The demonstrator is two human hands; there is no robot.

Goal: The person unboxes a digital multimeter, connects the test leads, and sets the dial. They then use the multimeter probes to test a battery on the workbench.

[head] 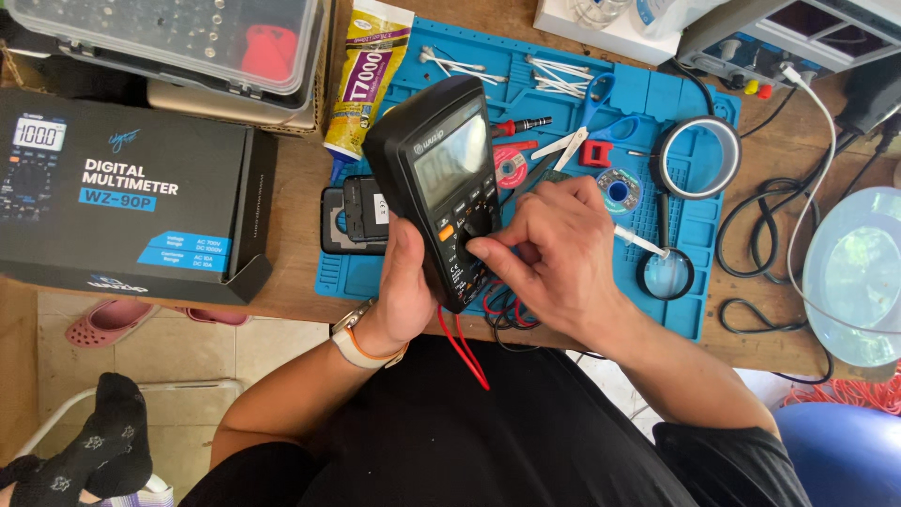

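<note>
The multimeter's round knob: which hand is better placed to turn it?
The right hand. Its fingertips already rest at the dial on the black multimeter, low on its face. The left hand is wrapped around the meter's lower edge, holding it tilted above the blue mat.

Left of the hands lies a black cardboard box (131,192). Behind them a blue work mat (676,282) carries cotton swabs (558,77), blue-handled scissors (591,127) and a roll of tape (699,157). A magnifying glass (665,272) rests just right of the hands; pink clogs (108,321) sit below the table.
</note>
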